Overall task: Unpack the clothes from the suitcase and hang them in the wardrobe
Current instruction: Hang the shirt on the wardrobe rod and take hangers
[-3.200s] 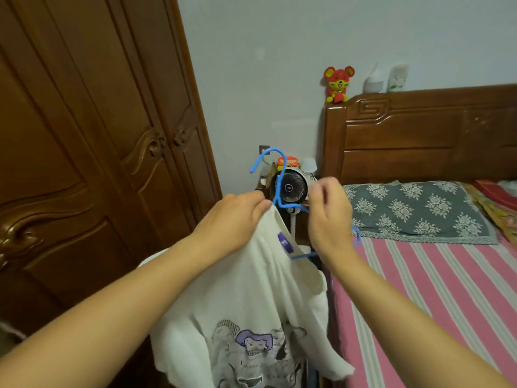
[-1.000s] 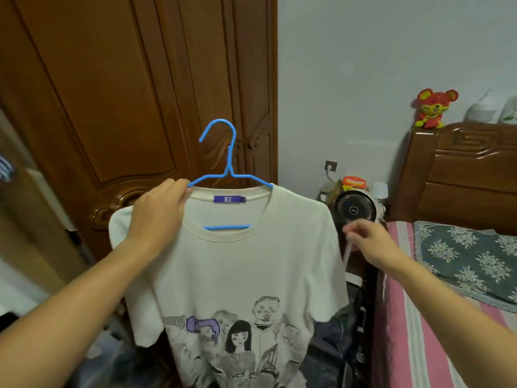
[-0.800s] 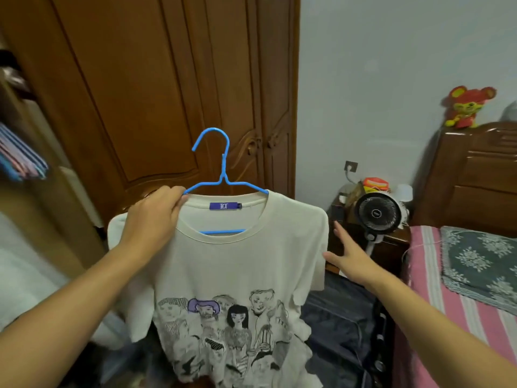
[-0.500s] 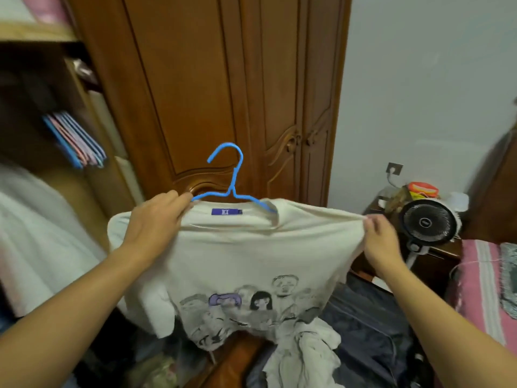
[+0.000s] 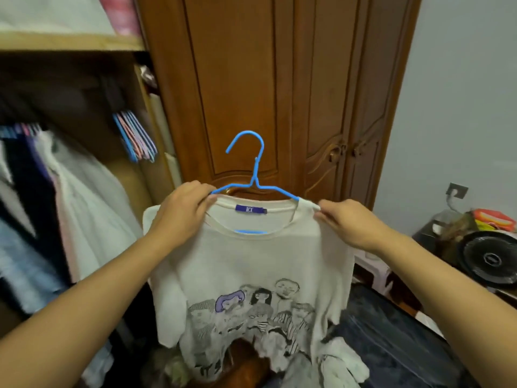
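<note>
A cream T-shirt (image 5: 251, 264) with a cartoon print of faces hangs on a blue wire hanger (image 5: 253, 175) in front of me. My left hand (image 5: 181, 214) grips the shirt's left shoulder together with the hanger's arm. My right hand (image 5: 347, 222) pinches the shirt's right shoulder at the hanger's other end. The hook points up, free of any rail. The open wardrobe (image 5: 84, 88) is at the left, with hung clothes (image 5: 84, 208) inside. A dark suitcase (image 5: 391, 340) lies open below the shirt at the lower right.
A closed wooden wardrobe door (image 5: 265, 93) stands straight behind the hanger. Several spare coloured hangers (image 5: 137, 138) hang inside the wardrobe. A black fan (image 5: 489, 261) and clutter sit on a bedside stand at the right. Loose pale clothes (image 5: 335, 362) lie below the shirt.
The view has swung left towards the open wardrobe. My right hand moved from the shirt's sleeve edge up to its right shoulder. My left hand kept its hold.
</note>
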Available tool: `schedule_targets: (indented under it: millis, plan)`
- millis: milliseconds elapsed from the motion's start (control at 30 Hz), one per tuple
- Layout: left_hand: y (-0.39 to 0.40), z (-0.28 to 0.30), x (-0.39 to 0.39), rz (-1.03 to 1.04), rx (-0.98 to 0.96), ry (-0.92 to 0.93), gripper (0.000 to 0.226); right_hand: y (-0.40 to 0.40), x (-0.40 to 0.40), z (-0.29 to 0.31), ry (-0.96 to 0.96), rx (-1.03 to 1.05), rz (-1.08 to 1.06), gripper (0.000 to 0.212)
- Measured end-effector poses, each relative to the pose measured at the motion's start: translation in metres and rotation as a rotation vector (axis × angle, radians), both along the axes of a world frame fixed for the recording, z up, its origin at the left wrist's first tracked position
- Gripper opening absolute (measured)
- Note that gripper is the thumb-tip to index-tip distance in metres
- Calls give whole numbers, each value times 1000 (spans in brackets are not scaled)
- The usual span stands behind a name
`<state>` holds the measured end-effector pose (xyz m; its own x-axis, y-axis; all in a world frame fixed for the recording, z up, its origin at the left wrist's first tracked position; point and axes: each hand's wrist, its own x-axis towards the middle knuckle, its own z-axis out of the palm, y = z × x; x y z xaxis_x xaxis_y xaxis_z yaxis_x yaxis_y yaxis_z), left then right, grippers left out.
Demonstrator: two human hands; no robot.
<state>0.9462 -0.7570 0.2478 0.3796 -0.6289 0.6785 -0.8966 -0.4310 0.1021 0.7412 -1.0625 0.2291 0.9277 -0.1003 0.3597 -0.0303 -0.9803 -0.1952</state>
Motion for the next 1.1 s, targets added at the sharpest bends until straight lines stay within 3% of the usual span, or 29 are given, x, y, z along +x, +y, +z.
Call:
schedule_targets:
  millis: [100,200,367,533,600,733,800,867,967,1100]
  plan:
    - [19,0,8,123,104,58,32,5,1,14,-54,-60,171,28]
    - [33,-2,5,202,165,126,24,17,5,23,-117,76,292,37]
    - [58,1,-17,299,123,81,24,35,12,23,-147,442,315,27]
    - [60,-6,-46,476,176,-135,30,46,7,14,-692,248,312,26]
    - [51,3,-54,534,148,-118,27,49,11,11,-571,121,348,36]
    - [48,21,-61,539,67,-101,24,23,26,14,-268,73,165,54]
    - [49,26,-59,515,52,-90,24,5,33,15,-150,10,158,48]
    - [54,29,-54,515,42,-88,23,-6,35,17,-77,109,167,34]
    - [65,33,-51,556,18,-83,22,-13,35,18,-115,326,201,17]
    - [71,31,-53,585,28,-71,25,-7,35,4,-275,166,147,16]
